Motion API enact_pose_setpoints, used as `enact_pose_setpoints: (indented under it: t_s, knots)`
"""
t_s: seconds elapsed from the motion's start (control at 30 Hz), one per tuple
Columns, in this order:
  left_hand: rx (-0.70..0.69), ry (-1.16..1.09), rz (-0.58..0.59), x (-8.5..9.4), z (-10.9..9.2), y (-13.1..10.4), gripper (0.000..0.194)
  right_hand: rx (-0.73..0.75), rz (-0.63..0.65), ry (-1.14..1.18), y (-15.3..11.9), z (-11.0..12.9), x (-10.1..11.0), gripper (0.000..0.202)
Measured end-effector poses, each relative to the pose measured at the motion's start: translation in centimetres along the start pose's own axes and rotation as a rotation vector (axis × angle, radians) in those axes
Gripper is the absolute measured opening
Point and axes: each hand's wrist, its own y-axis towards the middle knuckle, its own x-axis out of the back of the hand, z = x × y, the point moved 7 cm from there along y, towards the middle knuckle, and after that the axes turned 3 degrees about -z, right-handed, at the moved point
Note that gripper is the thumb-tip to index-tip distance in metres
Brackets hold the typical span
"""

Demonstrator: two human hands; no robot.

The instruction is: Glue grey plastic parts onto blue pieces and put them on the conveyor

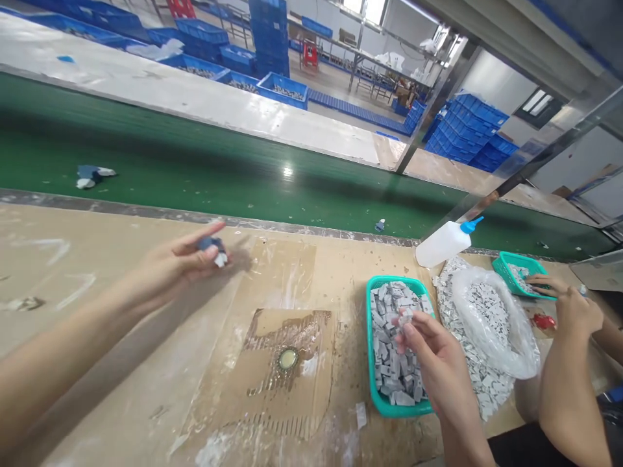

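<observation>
My left hand (195,263) is raised above the cardboard-covered table at the left, its fingers closed round a small dark blue and white piece (214,250). Over the near green basket (370,350), my right hand (431,350) pinches a small pale grey piece (405,316) between thumb and fingers. Grey blocks (396,370) fill that basket. Between my hands, a cardboard sheet (292,402) lies on the table with a round, pale greenish spot (287,359) in its wet, torn middle.
A white bottle (442,244) with a blue nozzle stands behind the basket. Beside it lies a plastic bag (518,350) of small pieces. Another person's hands (577,305) work at a second green basket (501,266). A green belt (233,175) carrying a few pieces runs beyond the table.
</observation>
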Motion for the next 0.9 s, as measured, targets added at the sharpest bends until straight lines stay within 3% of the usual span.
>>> enact_pose_setpoints:
  t_s: [0.1,0.2,0.33,0.43,0.63,0.77,0.9]
  knots:
    - [0.052,0.018,0.114,-0.4,3.2,-3.9,0.080,-0.047,0.094,0.113,-2.2,-0.3,-2.3,0.029]
    - [0.089,0.059,0.246,-1.3,5.6,-6.3,0.048,0.036,0.165,0.044,-4.2,-0.3,-5.3,0.020]
    - [0.026,0.106,0.404,-2.2,6.7,-7.6,0.037,0.260,0.234,-0.208,-5.7,-0.4,-9.7,0.020]
    - [0.019,0.047,0.408,-1.8,7.1,-7.5,0.040,0.443,0.179,-0.387,-6.0,-0.9,-11.8,0.026]
    - [0.112,-0.103,0.366,-0.8,8.0,-7.1,0.038,0.737,0.186,-0.477,-6.7,-1.2,-13.8,0.035]
    - [0.119,-0.152,0.353,-0.7,8.2,-7.2,0.035,0.797,0.209,-0.520,-6.9,-1.0,-14.5,0.046]
    - [0.082,-0.163,0.413,-1.2,8.3,-7.4,0.023,0.807,0.213,-0.558,-7.1,-1.2,-14.8,0.051]
